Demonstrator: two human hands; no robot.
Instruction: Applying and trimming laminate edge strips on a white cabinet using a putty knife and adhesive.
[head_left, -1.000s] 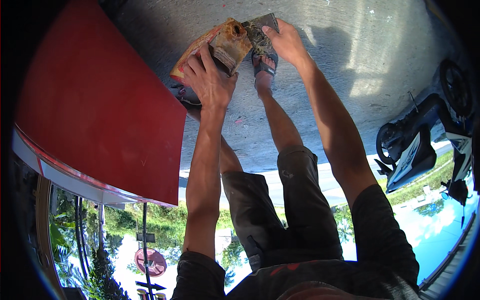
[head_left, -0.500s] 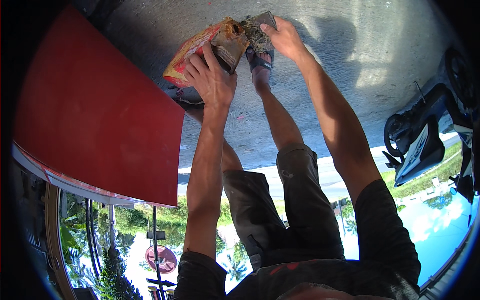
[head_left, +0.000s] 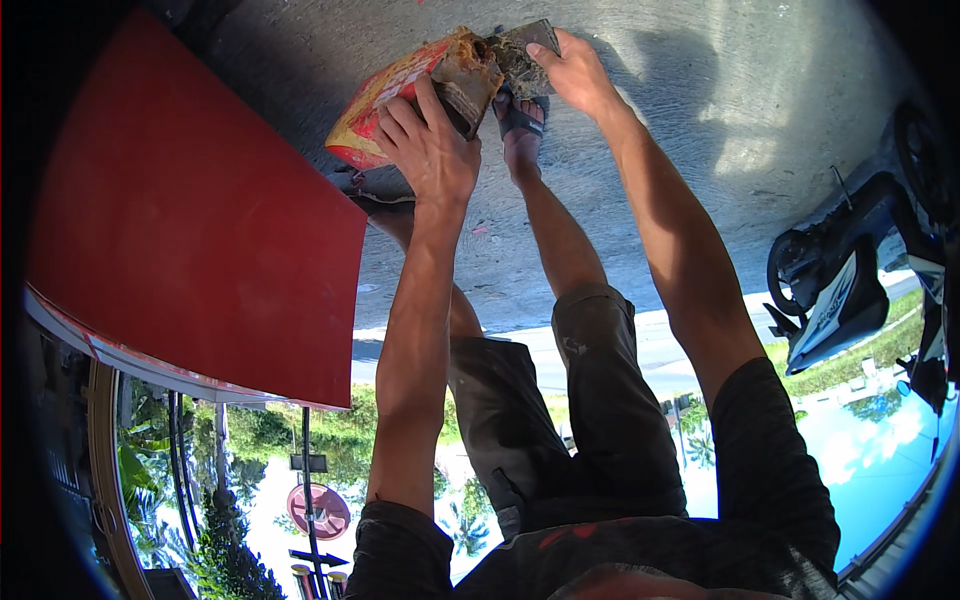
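My left hand (head_left: pixel 430 150) is closed around the near side of a red and yellow box-shaped container (head_left: pixel 385 95), which is tilted. Its right end is crusted with ragged brown material. A dark, flat face shows beside my left fingers, and I cannot tell whether it belongs to the container. My right hand (head_left: pixel 580 75) grips a thin dark slab (head_left: pixel 522 60) by its right edge, thumb on top. Pale, straw-like bits cling to the slab. Its left edge lies close against the crusted end; whether they touch is unclear.
A large red panel (head_left: pixel 200 220) stands close on my left. My sandalled foot (head_left: pixel 522 120) is on the rough concrete ground (head_left: pixel 680 150) just below the slab. A parked motorbike (head_left: pixel 840 280) is at the far right.
Both hands, the container and the slab have shifted very slightly to the right. My grips look the same.
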